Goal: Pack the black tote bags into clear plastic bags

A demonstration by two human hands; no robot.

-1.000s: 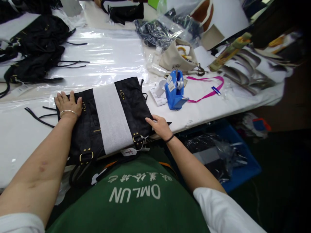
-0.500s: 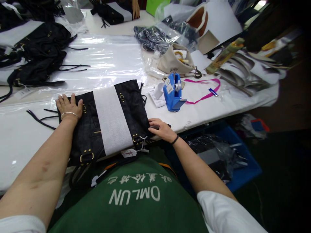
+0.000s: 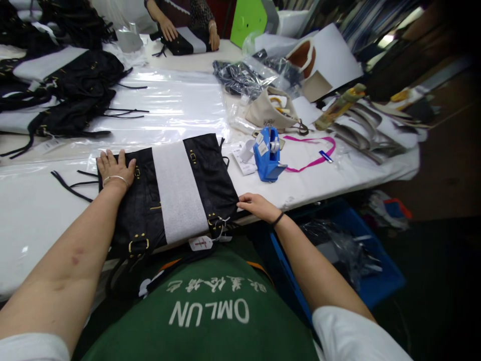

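A black leather handbag (image 3: 214, 180) lies flat at the table's near edge, with a white-grey wrapping band (image 3: 178, 190) around its middle. Gold buckles and a white hang tag (image 3: 200, 243) show on its near side. My left hand (image 3: 116, 170) rests flat on the bag's far left corner, fingers spread. At the right edge, my right hand (image 3: 259, 206) pinches the bag's corner between thumb and fingers; the exact contact is partly hidden. Thin black tassels stick out beyond the bag on both sides.
To the right stand a blue tape dispenser (image 3: 267, 155) and a pink strap (image 3: 311, 163). Clear plastic bags (image 3: 180, 100) lie behind, with more black handbags (image 3: 82, 75) piled at left. A co-worker's hands (image 3: 167, 27) touch another bag. A blue crate (image 3: 387, 281) sits below.
The camera view has tilted up a little, showing more of the co-worker. My right fingers have closed together at the bag's corner. My left hand stays flat on the bag.
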